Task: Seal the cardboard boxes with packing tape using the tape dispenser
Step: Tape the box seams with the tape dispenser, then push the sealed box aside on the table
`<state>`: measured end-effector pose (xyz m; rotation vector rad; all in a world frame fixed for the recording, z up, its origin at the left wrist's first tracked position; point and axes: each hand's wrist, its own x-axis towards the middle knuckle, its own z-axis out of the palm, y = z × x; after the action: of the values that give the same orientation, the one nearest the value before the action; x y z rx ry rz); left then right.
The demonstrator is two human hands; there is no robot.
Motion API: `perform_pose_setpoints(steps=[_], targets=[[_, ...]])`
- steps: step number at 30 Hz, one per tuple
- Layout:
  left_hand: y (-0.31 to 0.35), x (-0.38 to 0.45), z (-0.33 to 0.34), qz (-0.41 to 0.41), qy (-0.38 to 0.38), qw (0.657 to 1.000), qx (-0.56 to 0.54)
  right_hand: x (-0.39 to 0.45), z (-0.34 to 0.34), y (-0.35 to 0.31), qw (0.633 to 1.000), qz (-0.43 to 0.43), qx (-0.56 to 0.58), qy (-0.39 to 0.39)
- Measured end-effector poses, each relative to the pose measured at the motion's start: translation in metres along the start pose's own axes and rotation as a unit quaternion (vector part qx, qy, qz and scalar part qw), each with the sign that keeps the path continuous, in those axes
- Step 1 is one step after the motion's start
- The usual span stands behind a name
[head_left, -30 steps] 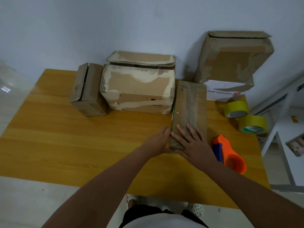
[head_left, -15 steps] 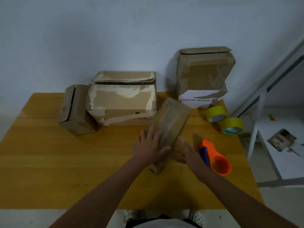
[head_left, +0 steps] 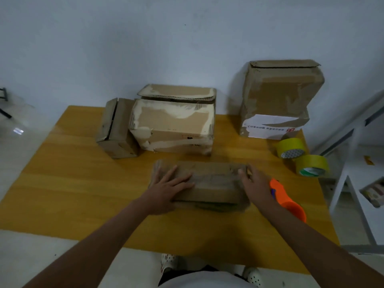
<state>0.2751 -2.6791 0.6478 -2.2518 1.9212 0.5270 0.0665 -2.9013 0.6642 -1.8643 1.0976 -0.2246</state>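
Observation:
A long flat cardboard box (head_left: 212, 183) lies crosswise on the wooden table (head_left: 72, 194) in front of me. My left hand (head_left: 168, 189) rests flat on its left end with the fingers spread. My right hand (head_left: 254, 185) holds its right end, fingers wrapped over the edge. The orange tape dispenser (head_left: 287, 201) lies on the table just right of my right hand, partly hidden by my wrist.
Three more cardboard boxes stand at the back: a small one (head_left: 116, 129) at left, a wide open-flapped one (head_left: 174, 125) in the middle, a tall one (head_left: 278, 96) against the wall at right. Two yellow tape rolls (head_left: 291, 147) (head_left: 311, 168) sit near the right edge. A white rack (head_left: 357, 183) stands beside the table.
Both hands turned the long box from lengthwise through a diagonal to crosswise. My left hand moved onto its left end and my right hand to its right end.

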Motion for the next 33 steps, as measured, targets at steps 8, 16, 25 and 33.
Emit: perform_pose_setpoints(steps=[8,16,25,33], targets=[[0.034,-0.041,0.042,-0.131,0.134,0.977,-0.1,-0.033,0.09,-0.044,0.95,0.001,0.072,-0.305],[-0.03,-0.119,0.066,-0.344,0.194,0.911,-0.116,-0.038,0.18,-0.117,0.901,-0.006,0.05,-0.431],[-0.152,-0.145,0.055,-0.438,0.263,0.831,-0.22,-0.022,0.237,-0.175,0.918,-0.016,0.006,-0.396],[-0.288,-0.117,0.016,-0.446,0.28,0.804,-0.274,0.005,0.245,-0.214,0.933,-0.074,-0.077,-0.344]])
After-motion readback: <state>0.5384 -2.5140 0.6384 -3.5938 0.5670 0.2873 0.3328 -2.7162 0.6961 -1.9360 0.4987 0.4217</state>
